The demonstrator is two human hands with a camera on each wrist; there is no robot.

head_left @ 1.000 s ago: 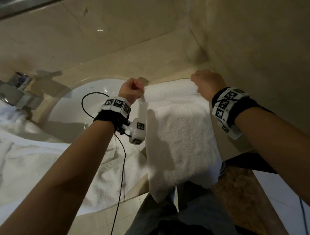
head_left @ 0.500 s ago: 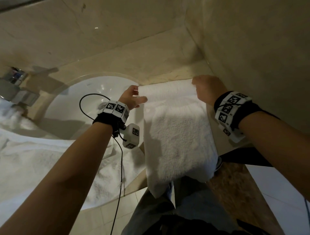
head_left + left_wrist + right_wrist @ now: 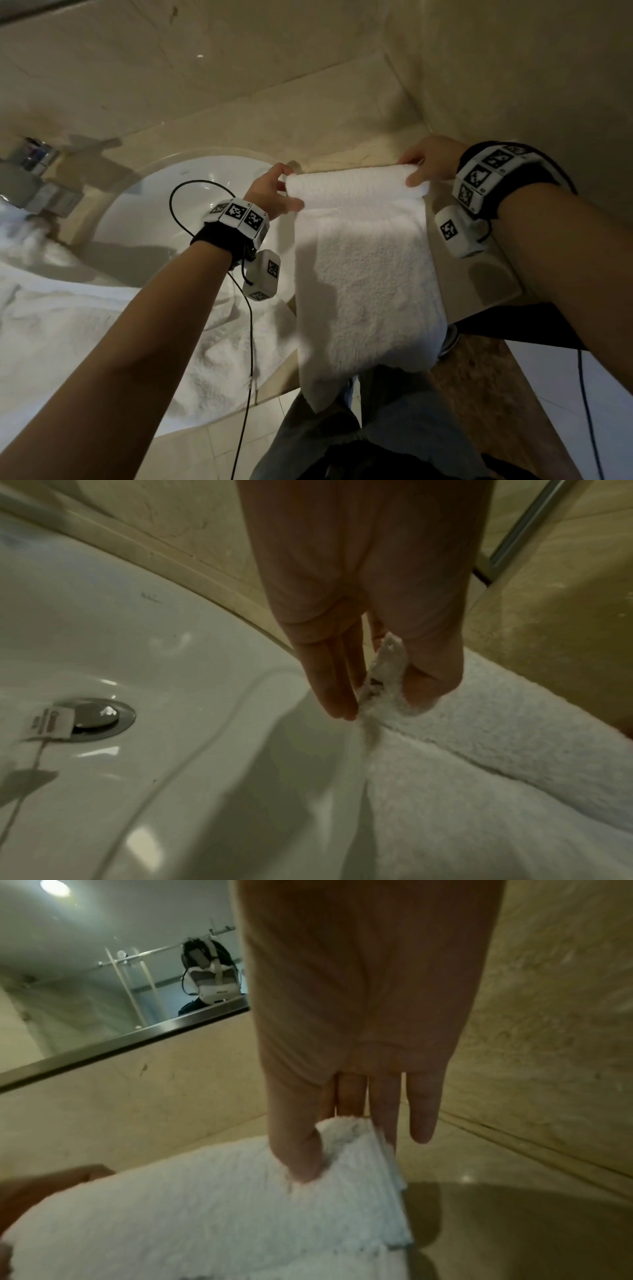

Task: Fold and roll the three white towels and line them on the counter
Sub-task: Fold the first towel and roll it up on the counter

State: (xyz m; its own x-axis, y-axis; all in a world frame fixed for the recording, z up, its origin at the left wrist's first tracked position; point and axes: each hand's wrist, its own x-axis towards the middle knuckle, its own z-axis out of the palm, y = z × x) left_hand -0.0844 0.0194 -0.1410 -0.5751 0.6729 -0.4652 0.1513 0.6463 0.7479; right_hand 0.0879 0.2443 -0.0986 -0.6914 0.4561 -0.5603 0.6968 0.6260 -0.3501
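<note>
Between the two hands, a folded white towel (image 3: 366, 274) lay lengthwise on the beige counter (image 3: 342, 102), its far end turned over into a short roll and its near end hanging off the counter's edge. Beside the left hand (image 3: 272, 195) sat a white sink (image 3: 144, 219), with more white towels (image 3: 68, 325) heaped across its near rim and a chrome faucet (image 3: 34, 181) beyond. A stone wall (image 3: 513, 68) rose just beyond the right hand (image 3: 428, 164). Each hand pinched one end of the roll between thumb and fingers.
</note>
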